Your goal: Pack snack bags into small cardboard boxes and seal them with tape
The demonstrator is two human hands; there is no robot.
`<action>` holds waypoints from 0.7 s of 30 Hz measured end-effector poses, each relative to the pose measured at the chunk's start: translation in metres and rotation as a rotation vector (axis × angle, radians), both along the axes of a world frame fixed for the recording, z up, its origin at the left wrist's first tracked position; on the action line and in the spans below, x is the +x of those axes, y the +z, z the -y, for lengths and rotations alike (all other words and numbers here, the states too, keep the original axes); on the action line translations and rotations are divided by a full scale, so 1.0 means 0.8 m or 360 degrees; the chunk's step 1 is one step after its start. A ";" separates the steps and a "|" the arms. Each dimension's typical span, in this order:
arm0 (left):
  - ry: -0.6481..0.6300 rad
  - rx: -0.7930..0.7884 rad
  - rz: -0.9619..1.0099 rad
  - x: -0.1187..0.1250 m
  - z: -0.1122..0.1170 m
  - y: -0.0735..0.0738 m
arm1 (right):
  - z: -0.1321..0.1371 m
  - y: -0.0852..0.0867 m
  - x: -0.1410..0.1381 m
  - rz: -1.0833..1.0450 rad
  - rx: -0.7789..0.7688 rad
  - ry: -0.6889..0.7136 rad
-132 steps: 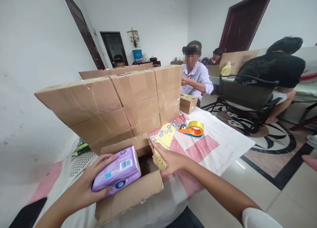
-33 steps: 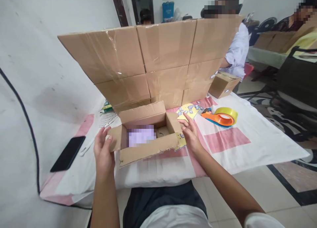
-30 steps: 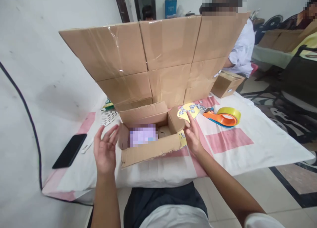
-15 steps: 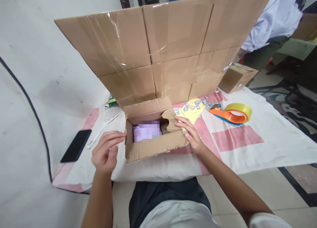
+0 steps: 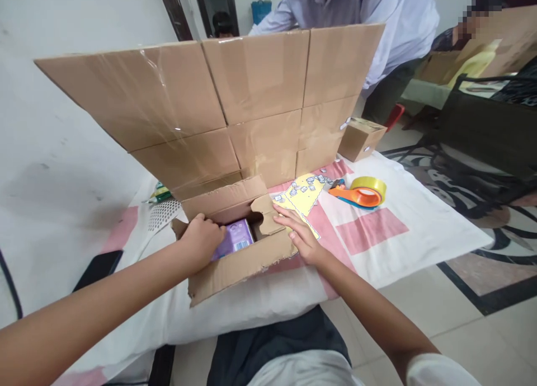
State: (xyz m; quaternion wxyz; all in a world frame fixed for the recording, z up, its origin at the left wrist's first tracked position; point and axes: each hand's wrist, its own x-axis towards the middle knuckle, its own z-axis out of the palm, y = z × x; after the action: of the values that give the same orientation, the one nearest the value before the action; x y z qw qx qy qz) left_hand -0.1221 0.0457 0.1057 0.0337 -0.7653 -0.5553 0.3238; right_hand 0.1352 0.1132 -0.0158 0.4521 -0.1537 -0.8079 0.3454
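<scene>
In front of me a small cardboard box (image 5: 243, 271) stands with its top flaps up, and a purple pack (image 5: 239, 239) with a barcode lies inside. My left hand (image 5: 203, 241) reaches in over the box's left end, its fingers curled down at the pack's left end; the fingertips are partly hidden. Resting on the right end flap (image 5: 264, 212), which has a curved cutout, my right hand (image 5: 302, 235) lies with its fingers stretched out.
Behind the box rises a large taped cardboard panel (image 5: 268, 84). A tape dispenser (image 5: 358, 196) and a closed carton (image 5: 361, 139) are on the right. At left lie a dark phone (image 5: 98, 268) and a white perforated tool (image 5: 163, 215). A person in a light shirt (image 5: 335, 8) stands beyond.
My left hand has moved from outside the box's left edge onto the purple pack inside. My right hand stays at the right flap. The view has shifted, showing more of the person behind.
</scene>
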 end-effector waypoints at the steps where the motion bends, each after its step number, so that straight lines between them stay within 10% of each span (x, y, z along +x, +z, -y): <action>1: -0.0005 0.0011 -0.0029 0.000 0.002 0.000 | 0.000 0.000 0.000 -0.0002 0.0007 0.0003; 10: -0.0106 -0.0081 -0.0077 -0.004 0.010 -0.003 | 0.002 0.004 0.000 0.0040 -0.0099 0.0035; 21: 0.0250 0.0161 0.1045 -0.036 0.022 -0.012 | 0.002 0.002 -0.001 0.0009 -0.0093 0.0002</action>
State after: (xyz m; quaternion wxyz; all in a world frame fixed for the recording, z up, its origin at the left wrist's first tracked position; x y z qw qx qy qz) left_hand -0.1506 0.0281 0.0963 -0.1339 -0.7811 -0.6090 0.0337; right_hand 0.1347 0.1114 -0.0140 0.4449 -0.1675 -0.7988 0.3686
